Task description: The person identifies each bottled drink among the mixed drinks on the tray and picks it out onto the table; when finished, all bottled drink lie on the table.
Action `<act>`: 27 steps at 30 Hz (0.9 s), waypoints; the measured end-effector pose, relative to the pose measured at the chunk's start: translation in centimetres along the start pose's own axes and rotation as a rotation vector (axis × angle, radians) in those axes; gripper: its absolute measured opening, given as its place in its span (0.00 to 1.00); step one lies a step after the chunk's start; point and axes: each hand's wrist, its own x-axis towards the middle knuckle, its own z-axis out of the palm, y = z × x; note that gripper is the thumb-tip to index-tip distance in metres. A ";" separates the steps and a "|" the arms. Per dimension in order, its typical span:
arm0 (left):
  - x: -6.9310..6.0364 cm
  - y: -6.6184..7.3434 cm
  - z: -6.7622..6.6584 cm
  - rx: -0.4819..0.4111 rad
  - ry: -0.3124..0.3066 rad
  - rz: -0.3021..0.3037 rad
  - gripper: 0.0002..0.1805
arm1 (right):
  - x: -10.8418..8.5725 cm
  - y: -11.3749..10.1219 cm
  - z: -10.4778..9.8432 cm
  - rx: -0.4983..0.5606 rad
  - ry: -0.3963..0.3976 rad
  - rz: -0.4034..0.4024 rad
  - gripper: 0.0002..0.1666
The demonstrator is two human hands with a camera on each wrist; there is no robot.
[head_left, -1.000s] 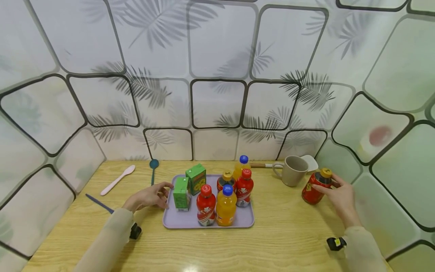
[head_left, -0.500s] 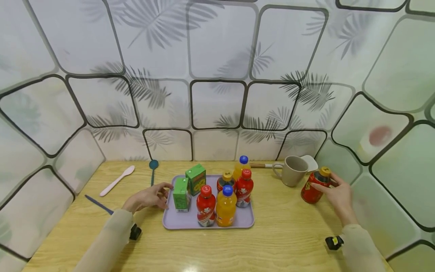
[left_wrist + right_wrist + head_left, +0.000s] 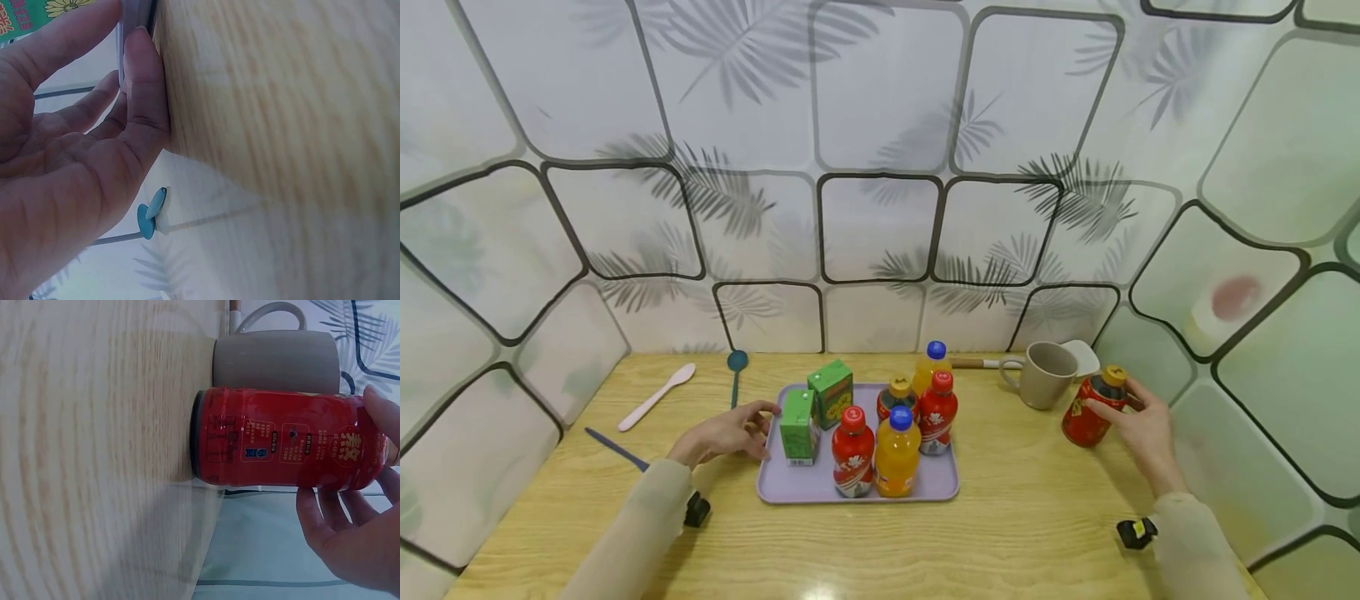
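Observation:
My left hand (image 3: pixel 724 435) touches the left rim of the lilac tray (image 3: pixel 919 497), its fingers spread and slightly bent. On the tray stand two green cartons (image 3: pixel 797 427) (image 3: pixel 832 395), two red-capped bottles (image 3: pixel 853 454) (image 3: pixel 938 414), two orange drinks (image 3: pixel 897 454) (image 3: pixel 933 362) and a dark yellow-capped bottle (image 3: pixel 897 397). At the right, my right hand (image 3: pixel 1144 429) grips the upper part of a red bottle with a yellow cap (image 3: pixel 1086 417). The right wrist view shows thumb and fingers around the red bottle (image 3: pixel 281 439), its base at or close to the table.
A beige mug (image 3: pixel 1047 377) stands beyond the held bottle. Behind it lies a white-headed utensil with a brown handle (image 3: pixel 970 363). A pink spoon (image 3: pixel 657 398), a teal spoon (image 3: pixel 737 362) and a dark blue handle (image 3: pixel 613 447) lie left of the tray. Patterned walls border the table.
The right hand and its red bottle have shifted slightly left. The left hand stays at the tray's rim, and the things on the tray have not moved on it.

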 end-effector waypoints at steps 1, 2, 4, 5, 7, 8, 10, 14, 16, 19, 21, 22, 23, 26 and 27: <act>0.0 0.0 0.0 -0.002 0.000 0.001 0.41 | 0.0 0.0 0.0 0.005 -0.004 0.003 0.52; 0.0 0.0 0.0 -0.004 0.000 0.002 0.41 | -0.1 0.0 -0.1 0.021 -0.001 0.007 0.51; 0.0 0.0 0.0 -0.005 0.000 0.003 0.41 | -0.3 0.0 -0.1 0.053 0.023 0.027 0.49; 0.0 0.0 0.0 -0.004 0.000 0.004 0.41 | -0.4 0.0 -0.1 0.079 0.044 0.037 0.48; 0.0 0.0 0.0 -0.005 0.000 0.008 0.41 | -0.7 0.0 -0.1 0.135 0.102 0.048 0.45; 0.0 0.0 0.0 -0.006 0.001 0.008 0.41 | -0.8 0.0 -0.1 0.175 0.134 0.052 0.42; 0.0 -0.1 0.0 -0.011 -0.001 0.008 0.41 | -1.2 0.1 0.0 0.259 0.197 0.044 0.38; 0.0 -0.1 0.0 -0.014 -0.002 0.008 0.41 | -1.7 -0.1 0.4 0.449 0.295 0.020 0.28; 0.0 0.0 0.0 -0.008 -0.005 0.014 0.40 | -2.0 -0.3 0.5 0.513 0.317 0.009 0.24; -0.1 0.2 0.0 -0.001 -0.008 0.022 0.39 | -2.4 -0.8 0.9 0.554 0.302 -0.019 0.20; 0.0 0.2 0.0 0.000 -0.011 0.024 0.39 | -2.8 -1.2 1.3 0.548 0.264 -0.052 0.19; 0.0 0.3 0.0 0.000 -0.007 0.021 0.39 | -2.9 -1.4 1.6 0.560 0.238 -0.077 0.18; 0.0 0.3 0.0 0.000 -0.005 0.018 0.39 | -3.1 -1.6 2.0 0.560 0.210 -0.102 0.18; -0.1 0.3 0.1 -0.002 0.005 0.012 0.39 | -3.6 -2.2 3.2 0.541 0.089 -0.183 0.15; -0.1 0.3 0.0 -0.001 0.010 0.012 0.39 | -3.7 -2.4 3.6 0.527 0.048 -0.208 0.14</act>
